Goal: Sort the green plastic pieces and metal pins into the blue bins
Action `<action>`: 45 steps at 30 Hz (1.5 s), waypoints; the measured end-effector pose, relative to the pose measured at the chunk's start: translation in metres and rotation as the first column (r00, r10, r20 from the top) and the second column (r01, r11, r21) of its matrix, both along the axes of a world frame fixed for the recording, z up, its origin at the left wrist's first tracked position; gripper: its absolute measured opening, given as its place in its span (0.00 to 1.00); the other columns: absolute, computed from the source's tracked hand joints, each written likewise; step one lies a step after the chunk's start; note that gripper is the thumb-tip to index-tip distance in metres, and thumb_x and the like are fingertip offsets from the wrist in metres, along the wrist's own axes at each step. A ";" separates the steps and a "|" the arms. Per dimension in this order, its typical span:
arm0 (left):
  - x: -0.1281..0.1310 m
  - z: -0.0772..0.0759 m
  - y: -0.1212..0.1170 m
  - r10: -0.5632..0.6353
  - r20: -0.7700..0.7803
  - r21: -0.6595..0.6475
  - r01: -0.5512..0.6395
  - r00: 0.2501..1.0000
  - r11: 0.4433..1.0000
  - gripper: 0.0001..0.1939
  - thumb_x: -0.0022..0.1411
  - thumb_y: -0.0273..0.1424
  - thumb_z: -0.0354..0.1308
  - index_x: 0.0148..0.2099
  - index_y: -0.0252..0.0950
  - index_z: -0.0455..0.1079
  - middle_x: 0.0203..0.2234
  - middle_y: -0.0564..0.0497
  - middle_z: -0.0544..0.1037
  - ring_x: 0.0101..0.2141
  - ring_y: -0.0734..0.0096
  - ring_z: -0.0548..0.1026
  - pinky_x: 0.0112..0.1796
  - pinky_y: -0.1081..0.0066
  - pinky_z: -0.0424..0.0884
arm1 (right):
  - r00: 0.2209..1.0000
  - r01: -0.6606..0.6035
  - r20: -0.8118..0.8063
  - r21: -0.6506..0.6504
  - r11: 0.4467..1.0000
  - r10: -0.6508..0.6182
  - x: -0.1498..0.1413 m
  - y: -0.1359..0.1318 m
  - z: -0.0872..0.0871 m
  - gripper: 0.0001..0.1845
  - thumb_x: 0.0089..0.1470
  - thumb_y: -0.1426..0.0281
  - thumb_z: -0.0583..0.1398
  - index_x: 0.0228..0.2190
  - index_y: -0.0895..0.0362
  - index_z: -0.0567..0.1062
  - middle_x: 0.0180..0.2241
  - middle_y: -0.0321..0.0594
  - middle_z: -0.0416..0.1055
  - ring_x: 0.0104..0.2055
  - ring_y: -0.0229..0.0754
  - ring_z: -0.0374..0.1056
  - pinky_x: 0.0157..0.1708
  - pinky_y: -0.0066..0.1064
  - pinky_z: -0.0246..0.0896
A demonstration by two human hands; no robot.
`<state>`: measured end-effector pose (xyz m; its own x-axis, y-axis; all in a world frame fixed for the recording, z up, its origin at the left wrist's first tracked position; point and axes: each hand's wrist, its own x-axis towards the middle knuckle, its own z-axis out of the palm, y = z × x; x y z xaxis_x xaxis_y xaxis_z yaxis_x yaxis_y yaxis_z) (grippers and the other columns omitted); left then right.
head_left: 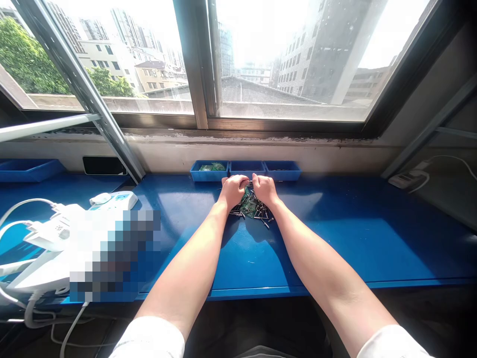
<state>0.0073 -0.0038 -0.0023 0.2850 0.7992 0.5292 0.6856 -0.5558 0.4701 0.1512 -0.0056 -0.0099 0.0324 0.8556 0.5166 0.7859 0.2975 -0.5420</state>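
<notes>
In the head view, my left hand and my right hand are side by side over a loose pile at the middle of the blue table. The fingers of both hands are curled in. Whatever lies between the fingertips is hidden or too small to make out. The pile has several thin dark parts like small cylinders with leads, strewn around and over green circuit boards. Some of the pile is covered by my hands. Just behind them, a blue bin holds green boards.
Two more blue bins adjoin the first by the wall. On the left stand a white power strip with plugs and cables, a dark phone and a blue tray. Metal posts rise from the blue table before a window.
</notes>
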 end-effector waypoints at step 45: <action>-0.003 0.003 -0.003 0.056 0.017 -0.079 -0.054 0.998 0.995 0.13 0.62 0.30 0.47 0.39 0.44 0.74 0.33 0.56 0.80 0.39 0.69 0.74 0.50 0.67 0.60 | 0.732 -0.391 -0.608 -0.005 0.921 0.307 0.008 -0.010 0.009 0.16 0.44 0.57 0.59 0.30 0.57 0.75 0.29 0.39 0.75 0.32 0.40 0.69 0.31 0.30 0.62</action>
